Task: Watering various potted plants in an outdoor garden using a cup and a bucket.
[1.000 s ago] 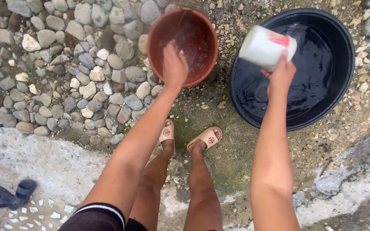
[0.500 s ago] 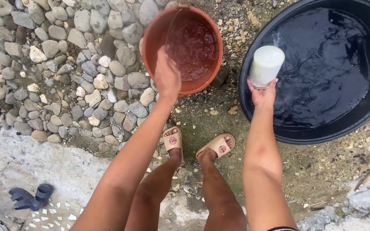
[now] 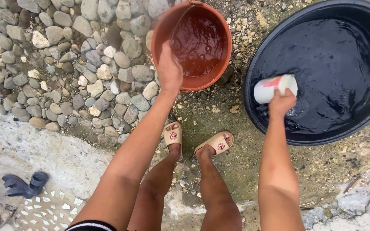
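- Down close, 2 feet in tan sandals (image 3: 195, 143) stand planted on damp ground, squared up between both vessels.
- Left hand (image 3: 169, 70) clamps the near rim of the red-brown bucket (image 3: 200, 25), seemingly to steady it; some water sits inside.
- Right hand (image 3: 282, 102) grips a white cup (image 3: 273, 87), tipped sideways just over the water, mouth angled as if to scoop.
- Beyond it, the wide black basin (image 3: 253, 111), nearly full, sits right beside the bucket, with cobblestones (image 3: 65, 64) spreading left.
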